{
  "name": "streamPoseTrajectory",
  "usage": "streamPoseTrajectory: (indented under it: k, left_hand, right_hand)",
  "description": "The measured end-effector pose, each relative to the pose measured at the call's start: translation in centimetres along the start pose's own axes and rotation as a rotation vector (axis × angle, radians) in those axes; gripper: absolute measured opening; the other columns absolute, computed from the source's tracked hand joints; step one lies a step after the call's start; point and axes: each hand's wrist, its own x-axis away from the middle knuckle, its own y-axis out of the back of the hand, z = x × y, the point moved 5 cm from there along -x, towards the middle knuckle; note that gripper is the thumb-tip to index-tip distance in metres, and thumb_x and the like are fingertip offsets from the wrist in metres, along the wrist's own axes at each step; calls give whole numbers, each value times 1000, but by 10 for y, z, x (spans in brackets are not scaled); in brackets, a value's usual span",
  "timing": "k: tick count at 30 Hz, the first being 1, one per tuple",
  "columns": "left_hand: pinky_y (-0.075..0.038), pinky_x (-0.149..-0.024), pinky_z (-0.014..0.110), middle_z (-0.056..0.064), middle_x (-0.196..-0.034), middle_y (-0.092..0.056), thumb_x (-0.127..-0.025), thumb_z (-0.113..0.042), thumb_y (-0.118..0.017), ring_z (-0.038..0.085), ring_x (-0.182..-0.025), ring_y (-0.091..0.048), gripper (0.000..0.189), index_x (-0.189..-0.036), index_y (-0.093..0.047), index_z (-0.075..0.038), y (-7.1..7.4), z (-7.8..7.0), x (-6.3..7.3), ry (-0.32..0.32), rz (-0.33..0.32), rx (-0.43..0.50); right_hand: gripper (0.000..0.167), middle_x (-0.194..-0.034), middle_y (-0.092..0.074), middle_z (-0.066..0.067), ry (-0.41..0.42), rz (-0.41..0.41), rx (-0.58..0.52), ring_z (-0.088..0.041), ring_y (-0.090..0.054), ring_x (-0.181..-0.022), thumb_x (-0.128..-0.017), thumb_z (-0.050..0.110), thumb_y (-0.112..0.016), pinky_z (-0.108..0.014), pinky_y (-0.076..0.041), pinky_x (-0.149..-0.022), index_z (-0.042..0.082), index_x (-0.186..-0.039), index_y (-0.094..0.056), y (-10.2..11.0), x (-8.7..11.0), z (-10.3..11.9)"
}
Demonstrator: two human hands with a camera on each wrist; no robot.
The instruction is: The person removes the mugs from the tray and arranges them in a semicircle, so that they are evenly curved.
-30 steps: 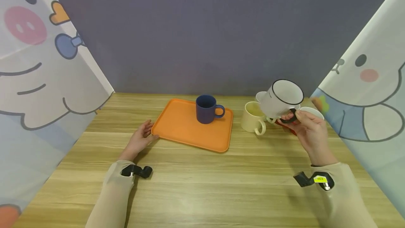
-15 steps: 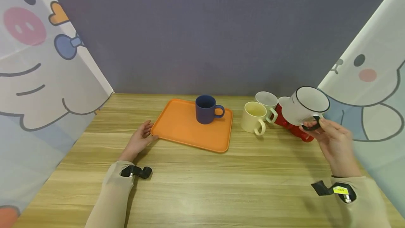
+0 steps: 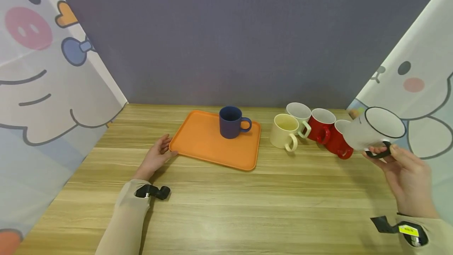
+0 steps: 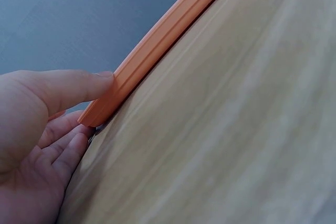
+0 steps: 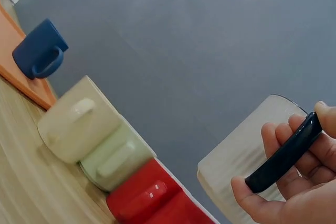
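Observation:
My right hand (image 3: 407, 176) holds a white mug (image 3: 373, 129) with a dark rim by its black handle (image 5: 286, 156), up off the table at the far right. The mug tilts, its mouth turned up and rightward. At the near-left corner of the orange tray (image 3: 209, 145), my left hand (image 3: 157, 156) rests with its thumb touching the rim; its other fingers lie loosely beside the corner. On the tray's back right part stands a navy blue mug (image 3: 230, 123), handle to the right.
Right of the tray stand a pale yellow mug (image 3: 283, 133), a pale green mug (image 3: 299, 113), a red mug (image 3: 318, 125) and another red mug (image 3: 336, 141), close together. The held mug partly covers the last one. A grey wall (image 3: 226, 38) closes the table's back.
My right hand has carried the white mug rightward and slightly nearer, uncovering the red mugs. The left hand, tray and navy mug have stayed where they were.

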Motion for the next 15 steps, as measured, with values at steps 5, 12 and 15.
streamPoseTrajectory:
  k: [5, 12, 15]
  left_hand:
    - [-29, -116, 54, 38, -147, -35, -91, 2, -69, 49, -136, -37, 81, -152, -17, 14, 0, 0, 1, 12, 2, 1]
    - [-28, -116, 55, 39, -147, -34, -92, 2, -68, 50, -136, -35, 80, -151, -16, 15, 0, 2, 1, 12, 5, -5]
    - [-27, -116, 55, 39, -147, -34, -92, 2, -67, 50, -136, -35, 79, -151, -17, 14, -1, 4, 0, 15, 4, -1]
  right_hand:
    - [38, -94, -67, -28, 6, -36, 46, -37, -70, -90, -104, -11, -25, -42, -60, -83, -27, -100, -60, 11, 9, 7]
    - [42, -97, -68, -27, 13, -60, 65, -34, -69, -91, -104, -11, -22, -38, -60, -82, -27, -100, -61, 29, 22, 10]
    - [44, -95, -67, -27, 1, -60, 53, -33, -68, -91, -104, -10, -20, -38, -59, -82, -27, -99, -60, 36, 25, 9]
